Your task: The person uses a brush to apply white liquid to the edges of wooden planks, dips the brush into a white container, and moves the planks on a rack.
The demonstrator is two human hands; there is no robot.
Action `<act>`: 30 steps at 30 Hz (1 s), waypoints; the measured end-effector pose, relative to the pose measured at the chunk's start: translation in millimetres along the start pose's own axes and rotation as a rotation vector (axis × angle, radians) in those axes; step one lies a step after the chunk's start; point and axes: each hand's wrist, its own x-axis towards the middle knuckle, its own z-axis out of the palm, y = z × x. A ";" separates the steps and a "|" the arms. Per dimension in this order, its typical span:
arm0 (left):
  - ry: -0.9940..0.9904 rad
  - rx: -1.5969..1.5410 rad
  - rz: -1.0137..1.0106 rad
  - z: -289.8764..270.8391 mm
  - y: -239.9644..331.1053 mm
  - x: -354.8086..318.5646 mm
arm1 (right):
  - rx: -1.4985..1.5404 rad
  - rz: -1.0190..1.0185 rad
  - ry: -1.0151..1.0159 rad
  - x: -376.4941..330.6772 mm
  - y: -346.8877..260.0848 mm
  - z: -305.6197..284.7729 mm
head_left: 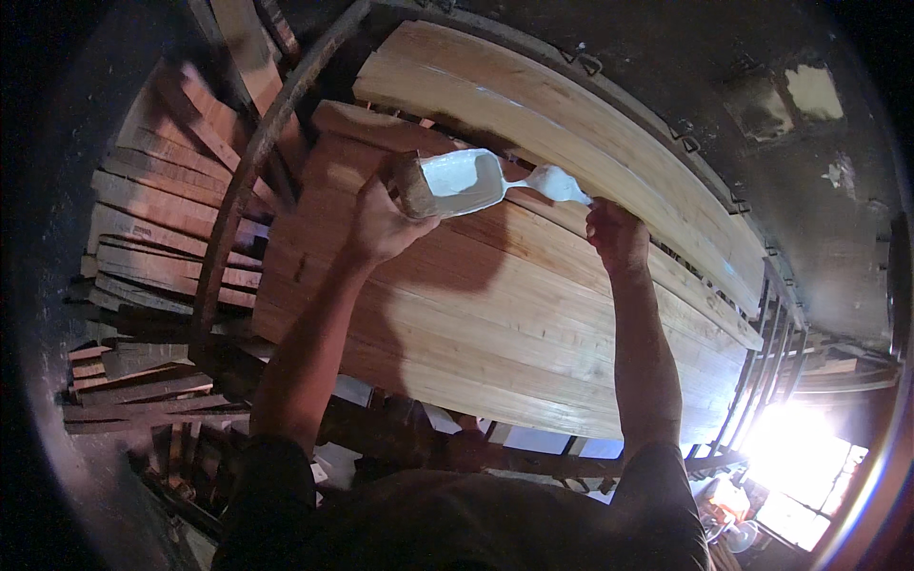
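My left hand [386, 224] grips the left end of a box-shaped tub [464, 183]. The tub is tilted, coated white inside, with a brown crust at the held end. My right hand [619, 235] is closed around the end of a white-coated tool [554, 181]; its exact kind I cannot make out. The tool's thin far end meets the tub's right rim. Both hands are above a broad panel of pale wooden boards [514, 324] laid edge to edge, and the tub's shadow falls on it.
Behind the panel are more long boards [495, 81], with a narrow gap between. A curved-looking metal bar [238, 190] crosses at the left, beside stacked wood pieces [162, 228]. Metal rack bars [776, 343] stand at the right, near a bright window [800, 476].
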 end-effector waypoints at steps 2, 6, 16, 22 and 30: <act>0.003 -0.071 -0.015 -3.6 -23.3 -5.2 | 0.008 -0.002 -0.026 12.6 2.6 13.3; 0.117 -0.005 -0.192 -8.0 -14.1 -12.1 | 0.000 0.098 -0.097 49.0 17.3 32.7; 0.269 0.296 -0.134 -62.2 -57.6 -59.8 | -0.302 -0.101 -0.106 103.7 63.4 201.8; 0.298 0.170 -0.228 -76.1 -62.4 -89.8 | -0.607 -0.259 -0.102 102.8 65.0 182.2; 0.266 0.168 -0.353 -48.7 -36.6 -121.6 | -0.645 -0.261 0.184 52.0 44.2 -26.1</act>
